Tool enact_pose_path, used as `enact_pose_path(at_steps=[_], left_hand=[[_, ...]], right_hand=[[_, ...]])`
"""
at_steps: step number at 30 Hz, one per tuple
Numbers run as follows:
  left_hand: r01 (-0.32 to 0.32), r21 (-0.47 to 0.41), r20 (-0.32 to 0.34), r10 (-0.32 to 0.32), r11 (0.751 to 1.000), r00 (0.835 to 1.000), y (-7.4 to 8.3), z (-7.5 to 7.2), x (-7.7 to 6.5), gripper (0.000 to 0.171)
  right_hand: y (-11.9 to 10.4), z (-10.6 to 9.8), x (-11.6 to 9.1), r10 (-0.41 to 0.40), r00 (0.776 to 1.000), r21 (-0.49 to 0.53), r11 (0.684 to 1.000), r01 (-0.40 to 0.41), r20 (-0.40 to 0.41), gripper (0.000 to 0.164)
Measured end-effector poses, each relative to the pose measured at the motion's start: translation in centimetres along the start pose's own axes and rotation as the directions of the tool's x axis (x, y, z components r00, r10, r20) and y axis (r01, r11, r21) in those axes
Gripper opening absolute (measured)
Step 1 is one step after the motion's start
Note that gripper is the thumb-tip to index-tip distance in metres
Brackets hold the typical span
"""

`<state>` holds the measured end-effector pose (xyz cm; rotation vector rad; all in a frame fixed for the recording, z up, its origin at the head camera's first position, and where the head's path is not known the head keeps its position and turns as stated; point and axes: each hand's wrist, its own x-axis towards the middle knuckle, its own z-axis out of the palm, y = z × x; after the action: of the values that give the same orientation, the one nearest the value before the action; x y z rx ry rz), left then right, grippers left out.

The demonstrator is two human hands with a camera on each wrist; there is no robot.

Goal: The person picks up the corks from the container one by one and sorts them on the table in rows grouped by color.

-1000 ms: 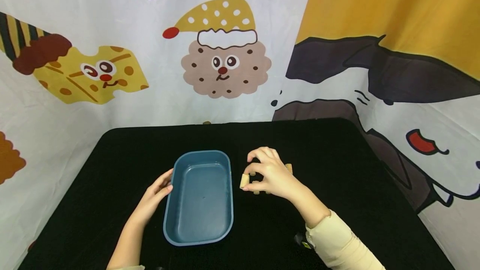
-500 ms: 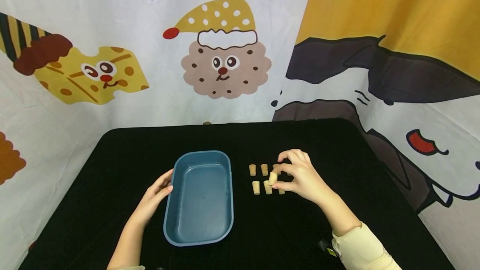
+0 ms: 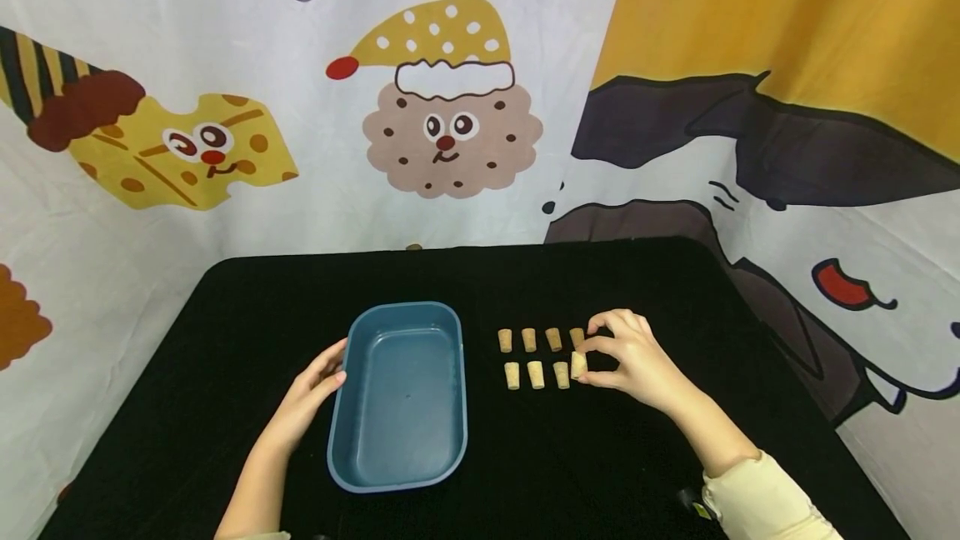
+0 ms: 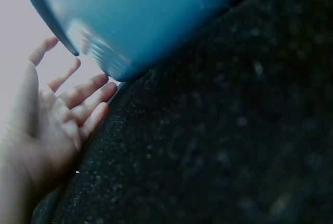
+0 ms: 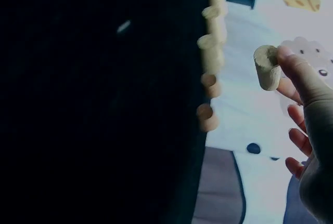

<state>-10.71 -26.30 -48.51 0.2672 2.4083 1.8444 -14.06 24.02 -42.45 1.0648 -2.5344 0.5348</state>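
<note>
My right hand (image 3: 633, 365) pinches a pale tapered cork stopper (image 3: 578, 365) between thumb and fingertips, at the right end of the front row of corks. In the right wrist view this cork (image 5: 267, 68) appears held up, apart from the other corks (image 5: 212, 55). Several more cork stoppers stand on the black cloth in two rows, a darker back row (image 3: 528, 340) and a paler front row (image 3: 536, 375). My left hand (image 3: 303, 398) touches the left side of a blue rectangular box (image 3: 459, 373); in the left wrist view its fingers (image 4: 86, 91) look extended along the outer wall.
A black cloth (image 3: 315, 290) covers the table. Behind and beside it hangs a white curtain (image 3: 247, 223) with cartoon prints. The box holds nothing that I can see. A small dark object (image 3: 693, 505) shows under the right sleeve.
My right hand has moved rightwards with the pinched cork, from beside the box to the front row's right end, uncovering the two rows. My left hand and the box have stayed put.
</note>
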Motion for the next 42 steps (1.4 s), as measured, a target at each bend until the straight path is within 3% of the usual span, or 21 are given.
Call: enact_pose_path(at_steps=[7,26,42], left_hand=[[0.013,0.003,0.002,-0.013,1.000,1.000,0.1,0.1,-0.1,0.053],[-0.016,-0.021,0.009,0.016,1.000,1.000,0.1,0.0,0.0,0.051],[-0.006,-0.019,0.016,0.006,1.000,1.000,0.1,-0.2,0.0,0.051]], right_hand=[[1.3,0.4,-1.3,0.013,0.998,-0.002,1.000,-0.012,0.063,0.028],[3.4,2.0,-2.2,0.030,0.993,-0.004,1.000,-0.030,0.118,0.029],[4.1,0.2,-1.1,-0.019,0.971,0.017,1.000,0.015,0.239,0.033]])
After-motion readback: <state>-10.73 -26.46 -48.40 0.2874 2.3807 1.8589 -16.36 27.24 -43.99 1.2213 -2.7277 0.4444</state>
